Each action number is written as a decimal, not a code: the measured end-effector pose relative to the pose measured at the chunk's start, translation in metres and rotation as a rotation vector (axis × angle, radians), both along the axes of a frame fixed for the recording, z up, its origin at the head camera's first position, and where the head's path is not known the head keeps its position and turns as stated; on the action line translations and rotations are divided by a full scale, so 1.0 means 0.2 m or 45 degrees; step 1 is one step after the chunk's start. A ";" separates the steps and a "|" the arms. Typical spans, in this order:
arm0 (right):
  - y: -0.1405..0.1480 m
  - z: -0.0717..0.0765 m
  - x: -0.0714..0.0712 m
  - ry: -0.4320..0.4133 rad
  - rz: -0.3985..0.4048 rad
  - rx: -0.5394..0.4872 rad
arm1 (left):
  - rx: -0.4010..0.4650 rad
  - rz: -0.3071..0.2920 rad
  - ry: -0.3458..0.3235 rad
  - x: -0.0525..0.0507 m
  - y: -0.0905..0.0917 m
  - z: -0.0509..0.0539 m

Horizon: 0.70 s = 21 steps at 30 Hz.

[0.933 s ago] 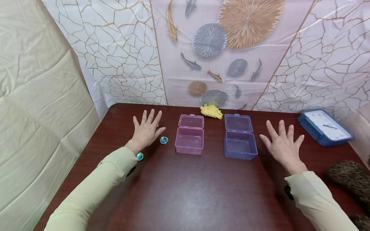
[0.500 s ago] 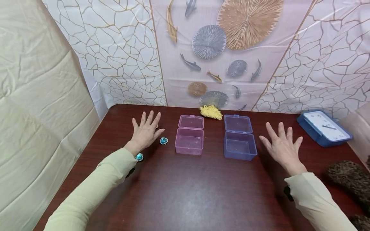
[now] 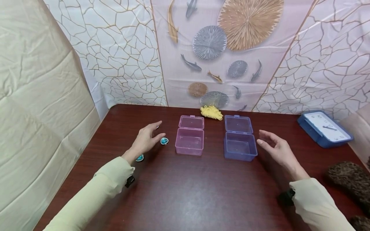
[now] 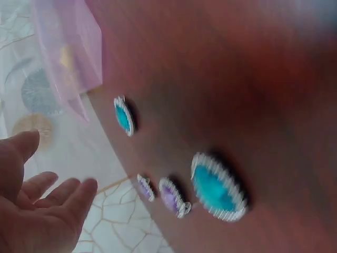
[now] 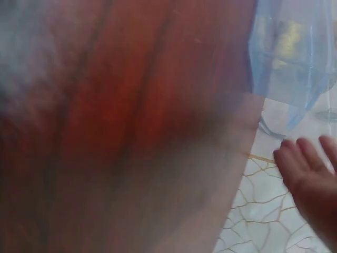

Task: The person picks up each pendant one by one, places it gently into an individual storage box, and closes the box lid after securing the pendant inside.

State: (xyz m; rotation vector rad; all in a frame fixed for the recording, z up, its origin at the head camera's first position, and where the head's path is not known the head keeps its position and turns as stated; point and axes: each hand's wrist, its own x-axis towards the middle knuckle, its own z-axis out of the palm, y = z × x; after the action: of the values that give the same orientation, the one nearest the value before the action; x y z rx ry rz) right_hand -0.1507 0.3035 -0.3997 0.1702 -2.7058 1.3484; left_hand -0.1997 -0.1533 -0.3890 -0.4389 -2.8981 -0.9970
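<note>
My left hand (image 3: pixel 143 140) hovers over the table's left side with its fingers bent a little, holding nothing. Around it lie teal heart-shaped gem pendants with sparkling rims: one teal pendant (image 3: pixel 164 141) by the thumb, another teal pendant (image 3: pixel 140 158) under the wrist. The left wrist view also shows a purple pendant (image 4: pixel 172 197) and a smaller-looking purple pendant (image 4: pixel 146 187), mostly hidden by the hand from above. A pink clear box (image 3: pixel 189 141) stands with its lid back. My right hand (image 3: pixel 280 152), holding nothing, is beside a blue-violet clear box (image 3: pixel 240 146), also with its lid back.
A bundle of yellow cord (image 3: pixel 211 112) lies at the table's back edge, near the patterned backdrop. A blue clock (image 3: pixel 328 126) rests at the back right. Brown furry things (image 3: pixel 349 179) lie at the right edge. The dark table (image 3: pixel 190 192) extends in front.
Both hands were spread flat, palms down; now they have turned, with fingers drawn together and slightly bent. The right hand has shifted slightly. Boxes and pendants stay put.
</note>
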 end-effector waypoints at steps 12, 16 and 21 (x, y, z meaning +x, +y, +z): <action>0.00 -0.08 0.00 -0.242 0.337 -0.335 | 0.368 0.134 -0.289 0.05 0.02 -0.11; 0.01 -0.09 -0.01 -0.269 0.352 -0.344 | 0.381 0.154 -0.316 0.04 0.02 -0.13; 0.00 -0.10 -0.01 -0.263 0.362 -0.337 | 0.351 0.177 -0.330 0.03 0.03 -0.15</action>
State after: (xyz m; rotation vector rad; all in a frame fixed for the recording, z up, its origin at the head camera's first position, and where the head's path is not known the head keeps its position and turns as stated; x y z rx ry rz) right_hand -0.1535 0.3040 -0.4197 0.4259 -2.7053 1.8851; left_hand -0.1947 -0.1476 -0.4188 -0.0962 -2.8867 -1.5008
